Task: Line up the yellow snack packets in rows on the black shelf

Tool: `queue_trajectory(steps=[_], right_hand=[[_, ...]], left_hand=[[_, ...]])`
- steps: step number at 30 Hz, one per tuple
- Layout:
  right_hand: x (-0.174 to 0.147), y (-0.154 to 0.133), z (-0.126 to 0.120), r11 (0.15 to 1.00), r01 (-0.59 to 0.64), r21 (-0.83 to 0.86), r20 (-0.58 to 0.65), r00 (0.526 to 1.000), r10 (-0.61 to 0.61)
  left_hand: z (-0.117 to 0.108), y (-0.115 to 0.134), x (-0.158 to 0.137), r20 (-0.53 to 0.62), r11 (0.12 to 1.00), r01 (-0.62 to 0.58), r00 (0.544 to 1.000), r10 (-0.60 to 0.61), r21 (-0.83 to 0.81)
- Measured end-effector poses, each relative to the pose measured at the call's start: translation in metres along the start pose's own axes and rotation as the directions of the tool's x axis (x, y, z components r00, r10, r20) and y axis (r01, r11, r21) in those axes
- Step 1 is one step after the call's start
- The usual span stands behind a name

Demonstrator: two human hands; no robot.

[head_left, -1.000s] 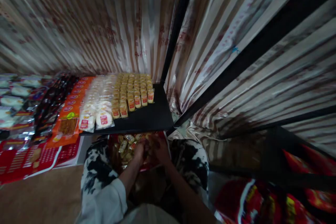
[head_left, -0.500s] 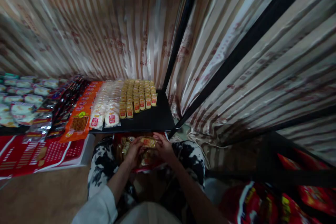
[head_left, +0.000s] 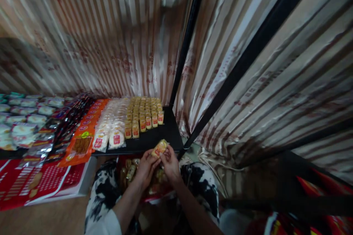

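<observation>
Between my left hand (head_left: 147,167) and my right hand (head_left: 170,164) is a small yellow wrapped snack pack (head_left: 160,148), pinched by the fingers of both and tilted. It hangs just in front of the black shelf (head_left: 171,132). Below my hands, between my knees, sits a red box (head_left: 157,197) with several similar wrapped packs (head_left: 131,172) in it, partly covered by my wrists. On the shelf stand close rows of yellow packs (head_left: 145,117), their red labels facing me. To their left lie round white crackers in clear bags (head_left: 117,137).
Orange snack bags (head_left: 79,141), dark packets (head_left: 66,125) and white wrapped packs (head_left: 26,132) line the shelf leftward. A red printed carton (head_left: 55,181) is under it. Black posts (head_left: 190,44) rise before a striped curtain (head_left: 124,36). Red bags (head_left: 328,187) lie at right.
Both hands have lifted the snack pack from over the red box up toward the shelf edge, and the pack now tilts upward. The view has shifted, so the shelf appears lower.
</observation>
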State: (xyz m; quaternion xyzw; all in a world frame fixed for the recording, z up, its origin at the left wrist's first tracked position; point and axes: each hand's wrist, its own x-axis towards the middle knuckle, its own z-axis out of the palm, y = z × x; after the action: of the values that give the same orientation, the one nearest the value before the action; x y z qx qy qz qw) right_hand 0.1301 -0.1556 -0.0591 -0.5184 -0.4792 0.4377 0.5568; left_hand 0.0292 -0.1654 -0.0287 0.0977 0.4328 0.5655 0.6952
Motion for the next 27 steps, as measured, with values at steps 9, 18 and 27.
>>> queue_trajectory(steps=[9,18,27], right_hand=[[0.042,-0.003,-0.010,0.986,0.070,-0.151,-0.053,0.995,-0.079],[0.113,-0.021,-0.006,0.974,0.155,-0.167,-0.175,0.967,-0.183],[0.220,-0.045,0.002,0.867,0.151,-0.475,-0.302,0.897,-0.322]], left_hand=[[0.031,0.005,0.033,-0.053,0.934,-0.091,0.992,0.116,0.345],[0.081,0.038,0.072,0.101,0.776,-0.302,0.949,0.298,0.554],[0.128,0.074,0.113,0.564,-0.173,-0.546,0.717,0.409,0.820]])
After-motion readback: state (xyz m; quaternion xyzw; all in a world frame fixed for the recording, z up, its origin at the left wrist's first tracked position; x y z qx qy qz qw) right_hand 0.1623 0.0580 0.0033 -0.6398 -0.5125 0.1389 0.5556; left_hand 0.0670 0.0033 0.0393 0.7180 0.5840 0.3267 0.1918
